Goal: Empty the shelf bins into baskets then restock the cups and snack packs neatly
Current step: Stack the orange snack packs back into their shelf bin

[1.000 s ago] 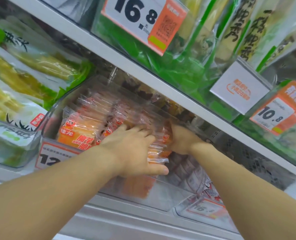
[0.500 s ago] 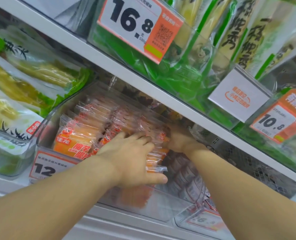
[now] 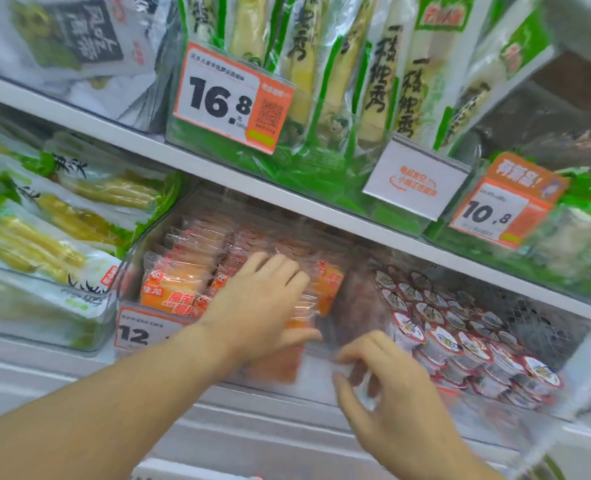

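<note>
Orange snack packs [image 3: 180, 289] stand in tight rows inside a clear plastic bin [image 3: 131, 261] on the middle shelf of a shop display. Just to the right, a second clear bin holds small sealed cups [image 3: 453, 341] with red-rimmed lids, packed close together. A white price tag [image 3: 141, 332] reading 12 is fixed to the front of the snack bin.

The white shelf edge [image 3: 287, 199] above carries long green-and-white packs [image 3: 380, 81] (upright, with a 16.8 tag [image 3: 231, 98] in front) and a 10.8 tag [image 3: 505, 209] farther right. To the left of the snack bin sits another bin of green-and-yellow packs [image 3: 62, 209].

The left hand [image 3: 263, 306] lies flat on top of the snack packs, fingers straight and together, thumb stretched right along the front row. The right hand [image 3: 384, 375] hovers just before the bin front, between the snacks and the cups, fingers loosely curled and spread; it is blurred, and appears to hold nothing.
</note>
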`<state>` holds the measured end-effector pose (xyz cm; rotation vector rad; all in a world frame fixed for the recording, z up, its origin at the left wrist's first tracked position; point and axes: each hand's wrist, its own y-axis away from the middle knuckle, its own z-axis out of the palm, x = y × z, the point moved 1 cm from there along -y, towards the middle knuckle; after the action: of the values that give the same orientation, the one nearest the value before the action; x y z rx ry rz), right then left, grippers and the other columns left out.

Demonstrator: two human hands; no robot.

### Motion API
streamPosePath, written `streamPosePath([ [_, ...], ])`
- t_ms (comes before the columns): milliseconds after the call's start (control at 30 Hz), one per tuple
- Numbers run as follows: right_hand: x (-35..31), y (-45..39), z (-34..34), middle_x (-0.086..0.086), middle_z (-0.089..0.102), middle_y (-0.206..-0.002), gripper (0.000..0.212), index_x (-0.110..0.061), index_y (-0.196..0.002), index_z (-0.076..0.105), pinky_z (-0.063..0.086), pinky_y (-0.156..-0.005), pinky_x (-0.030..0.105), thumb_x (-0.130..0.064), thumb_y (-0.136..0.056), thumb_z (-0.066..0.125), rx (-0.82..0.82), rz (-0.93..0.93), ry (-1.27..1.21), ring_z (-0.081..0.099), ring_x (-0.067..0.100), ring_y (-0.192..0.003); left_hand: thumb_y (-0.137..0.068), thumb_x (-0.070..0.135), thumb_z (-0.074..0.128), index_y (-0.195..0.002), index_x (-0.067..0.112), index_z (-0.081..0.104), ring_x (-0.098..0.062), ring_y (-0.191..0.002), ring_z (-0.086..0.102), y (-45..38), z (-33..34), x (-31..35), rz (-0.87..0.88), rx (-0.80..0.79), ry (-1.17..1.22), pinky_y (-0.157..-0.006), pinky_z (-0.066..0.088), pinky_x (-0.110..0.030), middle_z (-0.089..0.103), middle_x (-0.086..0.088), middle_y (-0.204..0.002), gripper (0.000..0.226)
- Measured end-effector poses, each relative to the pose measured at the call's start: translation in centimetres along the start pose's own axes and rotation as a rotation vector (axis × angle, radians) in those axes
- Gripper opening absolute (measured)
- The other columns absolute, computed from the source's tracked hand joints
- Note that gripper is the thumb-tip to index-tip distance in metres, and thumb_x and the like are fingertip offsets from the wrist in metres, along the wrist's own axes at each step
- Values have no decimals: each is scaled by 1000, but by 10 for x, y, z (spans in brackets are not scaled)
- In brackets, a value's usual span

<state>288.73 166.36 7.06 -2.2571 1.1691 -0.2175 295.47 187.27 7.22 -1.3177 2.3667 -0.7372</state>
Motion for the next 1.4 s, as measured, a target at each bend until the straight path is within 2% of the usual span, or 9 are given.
streamPosePath([
  [200, -22, 78, 56, -15, 59, -84, 8, -34, -82, 58, 42, -64, 11, -29, -80, 64, -336, 302, -342, 62, 4, -65, -88, 36, 66, -82, 13, 64, -21, -77, 51, 66, -3, 49, 215, 386, 225, -70, 41, -33, 59, 0, -81, 24],
  [300, -20, 101, 104, -10, 65, -90, 14, -31, -95, 61, 48, -70, 16, -26, -84, 67, -688, 505, -388, 63, 7, -75, -89, 43, 53, -81, 23, 55, -15, -68, 54, 127, 28, 59, -45, -48, 371, -61, 36, -27, 55, 11, -70, 21],
  [433, -28, 145, 175, 6, 61, -125, 49, -16, -128, 58, 47, -90, 28, -35, -87, 75, -1036, 684, -423, 60, 21, -110, -89, 48, 57, -112, 24, 63, -17, -105, 61, 229, 92, 41, -421, -808, 366, -84, 42, -27, 65, 4, -112, 34],
  [700, -58, 244, 266, 15, 9, -164, 103, -35, -159, 13, 19, -123, 49, -57, -80, 75, -1073, 695, -228, 10, 36, -153, -70, 59, 79, -147, 29, 41, -27, -136, 37, 365, 147, 42, -777, -1040, 397, -108, 41, -45, 33, -4, -149, 91],
  [800, -52, 274, 279, 12, -4, -165, 107, -41, -157, 6, 30, -118, 52, -55, -78, 78, -1133, 755, -167, 6, 38, -153, -72, 52, 82, -151, 36, 27, -34, -136, 38, 392, 160, 42, -804, -1162, 363, -107, 43, -48, 28, -13, -152, 97],
  [1000, -41, 300, 283, 15, 33, -143, 74, -19, -142, 36, 43, -104, 41, -55, -85, 69, -955, 950, -42, 37, 31, -130, -68, 35, 83, -149, 32, 34, -13, -106, 49, 418, 169, 36, -922, -1073, 395, -75, 43, -9, 47, -8, -135, 95],
  [1100, -40, 297, 288, 17, 39, -138, 77, -4, -136, 32, 41, -101, 38, -44, -85, 74, -879, 1094, -22, 38, 30, -129, -65, 46, 88, -156, 13, 22, -20, -119, 51, 410, 168, 36, -1057, -1141, 443, -97, 46, -24, 37, -11, -144, 117],
  [1233, -41, 286, 286, 18, 40, -139, 73, -6, -132, 46, 48, -98, 38, -45, -78, 78, -1032, 1193, -40, 43, 32, -129, -44, 64, 87, -114, 13, 63, -12, -95, 63, 401, 152, 34, -1129, -1281, 476, -89, 57, -30, 63, -7, -122, 90],
  [1400, -61, 287, 275, 7, 60, -114, 88, -8, -134, 42, 58, -81, 36, -34, -66, 91, -1075, 1312, -319, 64, 23, -99, -60, 44, 93, -142, 7, 32, -16, -106, 53, 402, 137, 53, -1287, -1204, 624, -86, 47, -24, 53, 0, -121, 108],
])
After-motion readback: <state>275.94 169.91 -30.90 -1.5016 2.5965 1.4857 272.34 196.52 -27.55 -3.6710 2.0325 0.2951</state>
